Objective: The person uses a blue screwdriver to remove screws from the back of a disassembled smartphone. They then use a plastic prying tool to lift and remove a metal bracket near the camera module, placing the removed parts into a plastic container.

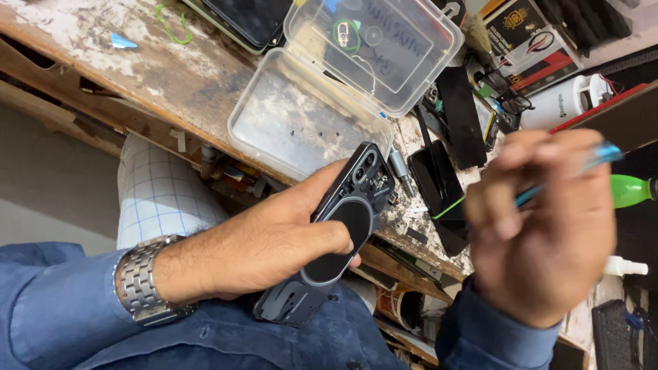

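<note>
- Fingers of the left hand (pixel 274 240) wrap an opened black phone (pixel 336 233), inner side up.
- Blurred right hand (pixel 541 226) pinches a blue-handled tool (pixel 596 157) beside the clear plastic box (pixel 301 116).

Worn wooden workbench (pixel 171 75), top scuffed, white-stained. On it: clear plastic box (pixel 301 120), hinged lid (pixel 373 48) open flat beside it; green loop (pixel 173 24) and blue scrap (pixel 123 42) near far edge; dark phone (pixel 439 181) with green edge; metal bit (pixel 401 168) just beside box; black slab (pixel 460 116).
</note>
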